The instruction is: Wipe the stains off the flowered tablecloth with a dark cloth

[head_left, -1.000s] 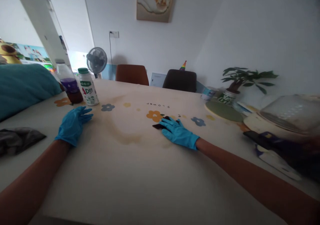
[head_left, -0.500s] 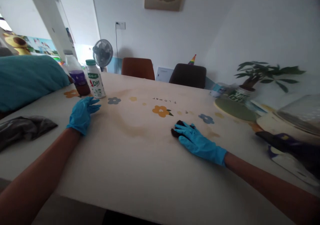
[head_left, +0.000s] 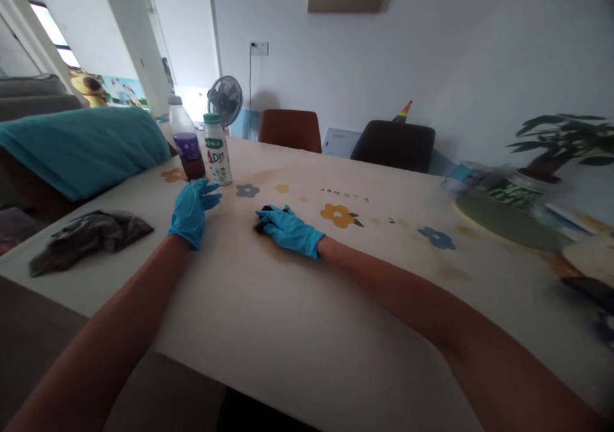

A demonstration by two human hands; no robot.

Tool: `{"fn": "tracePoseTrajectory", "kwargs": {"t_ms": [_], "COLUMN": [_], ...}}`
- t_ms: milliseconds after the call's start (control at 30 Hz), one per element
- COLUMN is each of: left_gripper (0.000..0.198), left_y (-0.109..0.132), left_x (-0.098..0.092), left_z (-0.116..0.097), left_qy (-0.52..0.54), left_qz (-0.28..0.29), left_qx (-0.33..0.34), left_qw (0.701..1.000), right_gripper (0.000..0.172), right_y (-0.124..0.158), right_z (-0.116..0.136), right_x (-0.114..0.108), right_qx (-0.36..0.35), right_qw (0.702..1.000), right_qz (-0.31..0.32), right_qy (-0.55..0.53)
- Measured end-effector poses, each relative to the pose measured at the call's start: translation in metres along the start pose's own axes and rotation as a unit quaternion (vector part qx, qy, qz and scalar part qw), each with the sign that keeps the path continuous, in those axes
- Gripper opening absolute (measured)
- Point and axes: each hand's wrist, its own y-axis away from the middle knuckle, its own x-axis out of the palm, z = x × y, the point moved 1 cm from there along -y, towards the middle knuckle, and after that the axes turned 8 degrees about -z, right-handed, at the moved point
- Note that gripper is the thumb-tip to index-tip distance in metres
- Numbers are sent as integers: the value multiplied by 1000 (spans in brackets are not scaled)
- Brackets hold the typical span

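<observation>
My right hand, in a blue glove, presses a dark brown scrubbing pad flat to the white table. Only the pad's edges show past my fingers. It lies at a brownish smear on the tabletop. My left hand, gloved in blue too, rests on the table with fingers spread and nothing in them. Just behind that hand stand a white bottle with a green cap and a clear bottle with a purple label and dark liquid inside.
A crumpled dark grey cloth lies on the table at left, near a chair draped in teal fabric. To the right, a potted plant stands by a green round mat. Two chairs, brown and black, line the far side.
My right hand has slid the scrubbing pad leftward across the table, from beside the orange flower to the brownish smear. My left hand stays near the bottles. The view has turned slightly left.
</observation>
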Motion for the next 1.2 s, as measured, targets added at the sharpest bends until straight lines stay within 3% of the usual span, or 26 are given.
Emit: {"fn": "tracePoseTrajectory", "kwargs": {"t_ms": [100, 233, 433, 600, 767, 967, 1200], "left_gripper": [21, 24, 24, 25, 19, 19, 18], "left_y": [0, 2, 5, 4, 4, 11, 11], "left_x": [1, 2, 2, 1, 1, 2, -2], "left_z": [0, -3, -3, 1, -1, -6, -5], "left_qy": [0, -21, -33, -29, -22, -23, -37], "left_qz": [-4, -3, 5, 2, -9, -15, -6], "left_qx": [0, -11, -9, -4, -25, -27, -31], "left_qw": [1000, 1000, 999, 1000, 999, 999, 999], "right_gripper": [55, 53, 46, 41, 34, 28, 44], "right_y": [-36, -63, -56, -13, 53, 144, 226], "right_z": [17, 38, 59, 57, 38, -10, -69], "right_x": [11, 26, 35, 26, 7, -29, -73], "right_qx": [25, 7, -78, -103, -88, -32, 85], "right_qw": [999, 1000, 997, 994, 995, 999, 994], "right_qz": [-9, -1, 29, 46, 52, 18, -23], "right_qy": [-17, -17, 5, -1, -12, 4, 68]}}
